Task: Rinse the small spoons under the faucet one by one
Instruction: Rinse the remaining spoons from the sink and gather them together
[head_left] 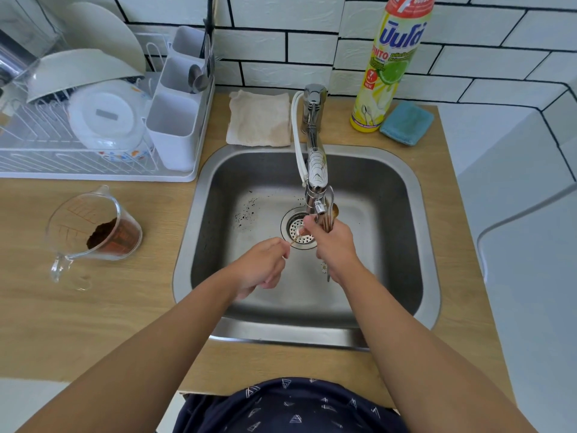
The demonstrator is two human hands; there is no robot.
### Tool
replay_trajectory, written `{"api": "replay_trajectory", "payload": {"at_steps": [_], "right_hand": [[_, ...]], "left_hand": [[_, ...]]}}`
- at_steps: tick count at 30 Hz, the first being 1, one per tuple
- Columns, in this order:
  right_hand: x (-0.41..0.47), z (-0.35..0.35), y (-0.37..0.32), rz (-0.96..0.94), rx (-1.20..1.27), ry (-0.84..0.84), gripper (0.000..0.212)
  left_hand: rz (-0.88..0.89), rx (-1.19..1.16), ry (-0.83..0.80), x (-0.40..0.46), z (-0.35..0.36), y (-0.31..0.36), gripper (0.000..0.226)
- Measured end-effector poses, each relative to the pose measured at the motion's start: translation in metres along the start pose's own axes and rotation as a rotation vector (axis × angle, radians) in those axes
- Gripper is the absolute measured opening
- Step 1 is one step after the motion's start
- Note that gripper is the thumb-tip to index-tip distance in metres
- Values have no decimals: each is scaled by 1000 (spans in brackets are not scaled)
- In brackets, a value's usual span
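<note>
Over the steel sink (421, 245), my right hand (335, 248) grips a bundle of small spoons (331, 214); their bowls stick up beside the chrome faucet (315, 170) spout and their handle ends poke out below my palm. My left hand (262, 267) pinches the thin golden handle of one small spoon (296, 237). Its bowl end lies above the drain strainer (295, 229), touched by my right fingertips. I cannot tell whether water is running.
A dish rack (78, 157) with bowls, plates and a white cutlery holder (175, 129) stands at the back left. A glass measuring jug (90, 232) with brown powder sits left of the sink. Behind the sink are a folded cloth (259, 118), a detergent bottle (390, 67) and a blue sponge (406, 121).
</note>
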State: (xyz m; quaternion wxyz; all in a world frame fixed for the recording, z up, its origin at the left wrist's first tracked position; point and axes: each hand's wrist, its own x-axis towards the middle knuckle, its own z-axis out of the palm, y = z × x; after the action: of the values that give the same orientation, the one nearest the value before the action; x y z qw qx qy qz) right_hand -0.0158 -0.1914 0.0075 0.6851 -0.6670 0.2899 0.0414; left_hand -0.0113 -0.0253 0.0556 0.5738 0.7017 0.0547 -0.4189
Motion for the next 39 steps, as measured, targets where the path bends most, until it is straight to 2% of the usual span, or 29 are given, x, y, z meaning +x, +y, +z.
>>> {"api": "replay_trajectory", "payload": {"at_steps": [2,6,8,10,12,15,19,21,24,26,28,29,30,32,34,39], "right_hand": [[2,0,-2,-2,12,7,18],[-4,-2,3,-12,-30,-133,23],[-6,-2,5,-11,-40,-127,29],[-3,-3,3,23,7,-48,22],[-1,-2,0,61,38,-2,25],[-4,-1,1,86,94,-30,28],[-8,-5,2,21,17,-71,17],[-6,-8,0,30,4,5,22],[-2,-5,-1,72,-24,74,31],[-2,-4,1,93,23,42,30],[-4,-4,4,63,42,-34,20],[-6,-5,5,38,45,-77,14],[-7,-5,6,9,39,-107,19],[-8,-6,5,-44,2,-126,35],[-6,-6,4,-99,-45,-122,29],[-4,-2,5,-38,7,-99,15]], "left_hand": [[-34,-130,-34,-2,-4,0,20],[-82,-265,-65,-2,-7,2,23],[-94,-262,-77,-2,-8,2,24],[-111,-272,-85,-2,-8,2,31],[-131,-283,-95,-2,-8,2,39],[-156,-265,-117,1,-6,5,41],[-171,-270,-149,2,-11,2,32],[-114,-147,-114,2,-11,-1,26],[98,269,74,3,-9,-3,17],[247,587,223,7,-10,-3,15],[284,794,265,9,-10,-2,21],[276,826,258,9,-9,-1,25],[247,778,232,10,-9,-1,27],[140,460,117,9,-8,-3,30],[91,251,11,4,-9,-3,32],[113,294,-20,-1,-7,1,32]]}}
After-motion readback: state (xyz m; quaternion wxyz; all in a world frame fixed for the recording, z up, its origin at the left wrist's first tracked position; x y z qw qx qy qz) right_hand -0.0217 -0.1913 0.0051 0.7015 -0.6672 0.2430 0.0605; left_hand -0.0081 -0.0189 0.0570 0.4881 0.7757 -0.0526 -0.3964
